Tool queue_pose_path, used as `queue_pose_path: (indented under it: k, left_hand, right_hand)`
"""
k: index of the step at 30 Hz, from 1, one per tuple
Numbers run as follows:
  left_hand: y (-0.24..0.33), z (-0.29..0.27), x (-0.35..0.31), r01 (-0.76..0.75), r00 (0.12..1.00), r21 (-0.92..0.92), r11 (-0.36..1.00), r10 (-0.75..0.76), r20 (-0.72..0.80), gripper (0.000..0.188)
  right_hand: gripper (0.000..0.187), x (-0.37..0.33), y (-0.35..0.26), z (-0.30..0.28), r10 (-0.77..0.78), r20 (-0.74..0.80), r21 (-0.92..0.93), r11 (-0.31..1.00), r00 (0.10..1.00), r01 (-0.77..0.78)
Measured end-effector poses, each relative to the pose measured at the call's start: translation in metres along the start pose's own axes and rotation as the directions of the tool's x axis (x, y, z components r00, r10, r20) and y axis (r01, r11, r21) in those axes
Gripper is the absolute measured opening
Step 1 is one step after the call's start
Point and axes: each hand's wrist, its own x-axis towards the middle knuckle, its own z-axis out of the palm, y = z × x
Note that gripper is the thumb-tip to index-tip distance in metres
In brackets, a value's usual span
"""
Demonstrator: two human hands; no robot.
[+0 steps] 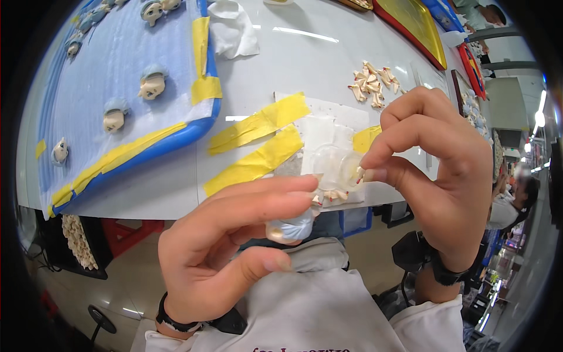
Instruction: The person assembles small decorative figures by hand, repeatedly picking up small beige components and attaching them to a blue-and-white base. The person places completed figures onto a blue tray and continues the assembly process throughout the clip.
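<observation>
Left hand: fingers curved around a blue-haired doll head, near the counter's front edge and above the lap. Thumb sits apart from the head in this view; exact grip partly hidden behind the fingers. Right hand: thumb and index finger pressed together, pinching a small red-tipped piece. It's over or against a clear round dish; can't tell if touching.

Dish is on a white card on the counter. Yellow tape strips run off the card's left side; another bit of tape shows on the right, by the index finger. Loose cream pieces with red tips at the card's near edge; a pile of similar pieces beyond the card.

Left: blue-rimmed tray with pale blue foam sheeting, yellow tape along its edges. Several doll heads lie on it, spaced out in the near part, grouped at the far end. White cloth just beside the tray. Far right: red tray with gold inside.

Writing: dark red lettering on the light shirt, cut off by the lower edge. Dark straps on both wrists. Other people in the background, right side.
</observation>
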Motion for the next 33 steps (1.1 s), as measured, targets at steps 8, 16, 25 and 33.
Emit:
queue_pose_path:
  k: [8, 16, 25, 33]
  left_hand:
    - [-0.004, -0.010, 0.004, -0.150, 0.978, 0.122, 0.981, 0.130, 0.160, 0.043]
    - [-0.001, -0.003, 0.008, -0.326, 0.924, 0.203, 0.923, 0.265, 0.277, 0.041]
    - [0.004, 0.008, 0.000, -0.490, 0.870, 0.425, 0.761, 0.396, 0.294, 0.037]
    - [0.001, -0.001, 0.005, -0.392, 0.920, 0.460, 0.797, 0.323, 0.223, 0.046]
  right_hand:
    - [0.022, -0.002, -0.014, 0.007, 0.045, -0.103, 0.041, 0.998, 0.994, -0.041]
    - [0.019, -0.035, -0.019, 0.014, 0.004, 0.010, 0.559, 0.829, 1.000, -0.009]
    - [0.023, -0.040, -0.017, 0.022, -0.172, -0.139, 0.349, 0.913, 0.975, 0.211]
    - [0.021, -0.029, 0.007, 0.002, -0.075, -0.237, 0.269, 0.953, 0.969, 0.140]
